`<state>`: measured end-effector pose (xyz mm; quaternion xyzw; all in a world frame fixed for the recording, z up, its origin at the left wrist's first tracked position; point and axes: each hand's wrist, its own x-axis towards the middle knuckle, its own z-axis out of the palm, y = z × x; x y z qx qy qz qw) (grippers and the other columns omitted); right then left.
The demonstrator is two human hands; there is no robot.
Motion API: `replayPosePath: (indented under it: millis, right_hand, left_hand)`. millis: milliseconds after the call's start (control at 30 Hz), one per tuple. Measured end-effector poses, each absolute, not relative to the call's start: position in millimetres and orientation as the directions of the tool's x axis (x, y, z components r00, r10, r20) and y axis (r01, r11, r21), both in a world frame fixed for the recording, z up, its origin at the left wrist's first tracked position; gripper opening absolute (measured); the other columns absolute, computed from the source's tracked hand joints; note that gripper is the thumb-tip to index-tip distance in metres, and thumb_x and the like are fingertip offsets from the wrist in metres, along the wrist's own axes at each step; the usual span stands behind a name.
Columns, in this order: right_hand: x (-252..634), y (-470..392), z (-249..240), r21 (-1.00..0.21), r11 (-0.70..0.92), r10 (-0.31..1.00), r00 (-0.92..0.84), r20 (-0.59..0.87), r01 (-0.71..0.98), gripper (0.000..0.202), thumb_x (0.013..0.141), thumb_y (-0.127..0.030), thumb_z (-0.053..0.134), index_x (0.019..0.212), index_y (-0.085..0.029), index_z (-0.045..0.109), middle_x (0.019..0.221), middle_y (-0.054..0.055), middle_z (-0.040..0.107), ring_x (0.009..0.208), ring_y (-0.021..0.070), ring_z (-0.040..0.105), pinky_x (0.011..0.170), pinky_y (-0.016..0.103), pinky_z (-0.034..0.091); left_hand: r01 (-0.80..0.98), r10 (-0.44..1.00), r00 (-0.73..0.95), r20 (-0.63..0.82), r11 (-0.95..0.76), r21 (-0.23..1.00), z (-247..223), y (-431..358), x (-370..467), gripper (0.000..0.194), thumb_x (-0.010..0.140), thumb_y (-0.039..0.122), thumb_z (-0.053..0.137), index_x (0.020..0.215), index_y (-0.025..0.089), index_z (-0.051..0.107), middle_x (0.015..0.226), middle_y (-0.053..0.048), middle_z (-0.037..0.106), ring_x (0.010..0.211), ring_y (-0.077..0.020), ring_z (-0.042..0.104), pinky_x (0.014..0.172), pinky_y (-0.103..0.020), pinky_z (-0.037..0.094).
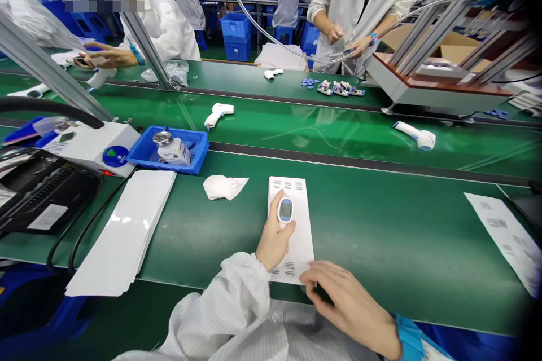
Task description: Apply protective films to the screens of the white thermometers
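We see the left hand (274, 241), grip pinching a white handheld device (285, 210) with a small screen, over a printed sheet (301, 242) on the green bench (381, 225). Right hand (347, 300) at the sheet's lower right corner, fingers bent; we can't tell if its grip pinches paper. Crumpled tissue (223, 187) lies left of the sheet.
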<state>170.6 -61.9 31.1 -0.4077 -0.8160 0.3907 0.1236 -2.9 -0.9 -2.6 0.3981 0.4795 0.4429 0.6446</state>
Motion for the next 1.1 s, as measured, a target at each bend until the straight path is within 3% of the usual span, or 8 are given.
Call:
replayPosePath:
  millis: [133, 233, 300, 400, 467, 600, 733, 1100]
  right_hand:
    - [169, -59, 59, -0.891, 0.046, 0.674, -0.672, -0.305, 0.451, 0.027, 0.084, -0.012, 0.050, 0.105, -0.027, 0.056, 0.083, -0.001, 0.067, 0.073, 0.0150, 0.063, 0.067, 0.026, 0.052]
    - [158, -36, 60, -0.925, 0.039, 0.814, -0.549, -0.189, 0.377, 0.019, 0.087, -0.018, 0.051, 0.103, -0.025, 0.056, 0.080, -0.001, 0.066, 0.073, 0.0151, 0.061, 0.071, 0.027, 0.051]
    - [147, -14, 54, -0.908, 0.120, 0.910, -0.410, -0.061, 0.401, 0.014, 0.087, -0.022, 0.053, 0.101, -0.024, 0.057, 0.084, 0.001, 0.065, 0.076, 0.0160, 0.059, 0.073, 0.029, 0.049]
    - [133, 16, 44, -0.883, 0.190, 0.955, -0.288, 0.066, 0.429, 0.016, 0.084, -0.023, 0.056, 0.100, -0.023, 0.058, 0.086, 0.002, 0.065, 0.076, 0.0167, 0.057, 0.073, 0.030, 0.048]
    - [127, 30, 41, -0.883, 0.202, 0.959, -0.268, 0.091, 0.425, 0.017, 0.083, -0.022, 0.057, 0.099, -0.023, 0.058, 0.084, 0.001, 0.065, 0.075, 0.0164, 0.056, 0.072, 0.030, 0.047]
    - [122, 42, 40, -0.898, 0.189, 0.961, -0.264, 0.085, 0.398, 0.018, 0.081, -0.020, 0.056, 0.099, -0.023, 0.058, 0.083, 0.000, 0.065, 0.076, 0.0157, 0.056, 0.073, 0.030, 0.047]
    - [120, 43, 42, -0.919, 0.155, 0.970, -0.233, 0.072, 0.364, 0.021, 0.081, -0.019, 0.056, 0.101, -0.022, 0.056, 0.082, 0.000, 0.065, 0.076, 0.0157, 0.059, 0.075, 0.031, 0.048]
    - [115, 42, 39, -0.932, 0.127, 0.984, -0.160, 0.076, 0.340, 0.019, 0.078, -0.018, 0.057, 0.096, -0.021, 0.057, 0.078, 0.000, 0.064, 0.071, 0.0147, 0.060, 0.070, 0.029, 0.050]
  left_hand:
    - [-0.162, 0.955, 0.140, -0.261, 0.282, 0.946, -3, -1, -4, 0.069, 0.087, 0.022, 0.051, 0.146, 0.042, 0.021, 0.150, -0.007, 0.034, 0.044, 0.0004, 0.044, 0.036, -0.017, 0.039]
    - [-0.113, 0.974, 0.090, -0.209, 0.219, 0.969, -3, 0, -4, 0.067, 0.087, 0.023, 0.054, 0.145, 0.037, 0.026, 0.151, -0.005, 0.032, 0.076, -0.0106, 0.062, 0.059, -0.021, 0.051]
    - [-0.116, 0.976, 0.091, -0.198, 0.208, 0.971, -2, 0, -4, 0.066, 0.087, 0.026, 0.055, 0.146, 0.035, 0.026, 0.146, -0.006, 0.040, 0.084, -0.0137, 0.062, 0.061, -0.021, 0.050]
    - [-0.157, 0.954, 0.158, -0.255, 0.279, 0.947, -1, 0, -4, 0.071, 0.089, 0.035, 0.055, 0.148, 0.036, 0.017, 0.138, -0.008, 0.048, 0.056, -0.0064, 0.053, 0.038, -0.017, 0.039]
    - [-0.184, 0.948, 0.172, -0.268, 0.298, 0.937, -1, 0, -3, 0.074, 0.088, 0.032, 0.056, 0.149, 0.037, 0.014, 0.139, -0.009, 0.047, 0.050, -0.0035, 0.048, 0.033, -0.015, 0.035]
    - [-0.218, 0.956, 0.162, -0.244, 0.276, 0.936, 0, 0, -4, 0.072, 0.088, 0.022, 0.053, 0.149, 0.036, 0.016, 0.146, -0.009, 0.040, 0.050, -0.0030, 0.050, 0.033, -0.014, 0.037]
    - [-0.223, 0.951, 0.174, -0.257, 0.292, 0.930, -1, 0, -5, 0.072, 0.086, 0.016, 0.050, 0.148, 0.037, 0.018, 0.142, -0.009, 0.046, 0.049, -0.0028, 0.047, 0.035, -0.014, 0.040]
    - [-0.208, 0.950, 0.170, -0.261, 0.294, 0.933, -1, 1, -5, 0.072, 0.087, 0.019, 0.052, 0.148, 0.038, 0.018, 0.143, -0.008, 0.045, 0.046, -0.0014, 0.045, 0.035, -0.015, 0.040]
